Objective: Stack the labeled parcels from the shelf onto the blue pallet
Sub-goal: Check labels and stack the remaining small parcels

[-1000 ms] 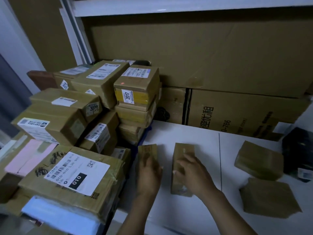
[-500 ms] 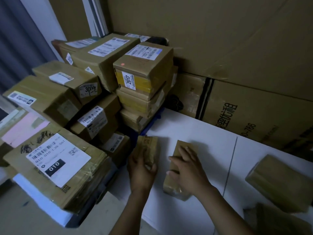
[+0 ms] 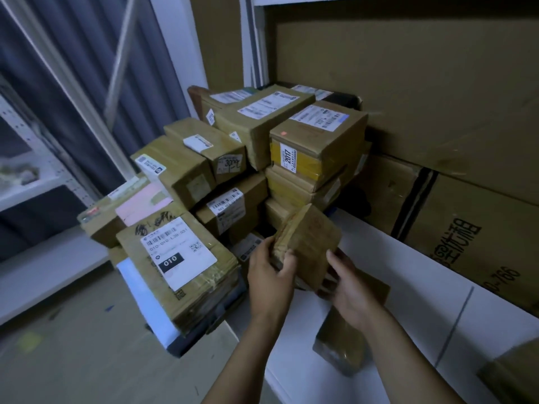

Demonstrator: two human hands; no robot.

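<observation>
White shelf [image 3: 423, 287], left hand [image 3: 271, 281], right hand [image 3: 353, 293] gripping parcel [image 3: 309, 240], second parcel [image 3: 341, 348] half-hidden

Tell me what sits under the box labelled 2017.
Under the 2017 box lie two flatter taped boxes. What supports them is covered by the parcel in the left hand.

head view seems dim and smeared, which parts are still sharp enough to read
Head view: dim bluish light; the 010 label and 2017 label read clearly; the parcel gripped by the left hand is softly blurred, with no legible print.
</observation>
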